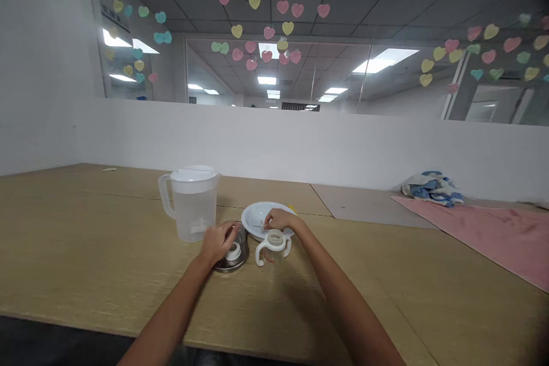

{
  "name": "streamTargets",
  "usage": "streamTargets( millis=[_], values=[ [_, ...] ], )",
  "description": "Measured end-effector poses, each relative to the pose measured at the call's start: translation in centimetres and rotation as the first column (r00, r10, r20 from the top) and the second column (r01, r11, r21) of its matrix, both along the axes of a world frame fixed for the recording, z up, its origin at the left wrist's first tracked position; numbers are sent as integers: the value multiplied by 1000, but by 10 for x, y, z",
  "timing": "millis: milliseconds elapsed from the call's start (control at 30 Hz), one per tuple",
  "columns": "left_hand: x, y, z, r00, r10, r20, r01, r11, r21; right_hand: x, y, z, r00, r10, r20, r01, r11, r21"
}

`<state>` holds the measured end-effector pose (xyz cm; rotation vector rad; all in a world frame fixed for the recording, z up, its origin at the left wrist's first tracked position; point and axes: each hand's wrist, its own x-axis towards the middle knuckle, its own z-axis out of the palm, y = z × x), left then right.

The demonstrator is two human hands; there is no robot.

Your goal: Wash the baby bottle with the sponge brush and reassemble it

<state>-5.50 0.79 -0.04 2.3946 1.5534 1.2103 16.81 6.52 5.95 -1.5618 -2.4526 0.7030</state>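
Left hand point(218, 242) curled over shiny metal tray point(234, 267), right hand point(279, 219) at round white bowl point(266, 205); can't tell either grip

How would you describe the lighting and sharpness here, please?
Head view: ceiling lights glare in the window; a soft shadow falls on the table beside the right arm; right-hand corners darken; fine detail on the bottle looks blurred.

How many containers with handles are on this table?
2: the lidded pitcher, beyond the left hand, and the small two-handled bottle, just in front of the white dish.
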Motion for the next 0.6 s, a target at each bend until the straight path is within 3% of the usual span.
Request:
streamTargets(
  millis=[133, 300, 367, 467, 600],
  values=[
    [1, -4, 8, 988, -47, -149, 36, 996, -77, 3, 5, -11, 997, 65, 45, -63, 997, -46],
    [3, -4, 11, 970, -170, -172, 150, 981, -127, -3, 8, -11, 986, 104, -133, -99, 994, 44],
    [4, -2, 9, 971, -187, -148, 169, 978, -124, -5, 5, -1, 962, 88, -258, -62, 992, 106],
    [3, 1, 5, 978, -181, -103, 174, 982, -77, -4, -9, 26, 827, 129, -546, -42, 985, 170],
    [1, 3, 1, 995, -88, -45, 94, 985, 147, 1, -40, 62, 736, 216, -642, -175, 976, 127]
  ],
)
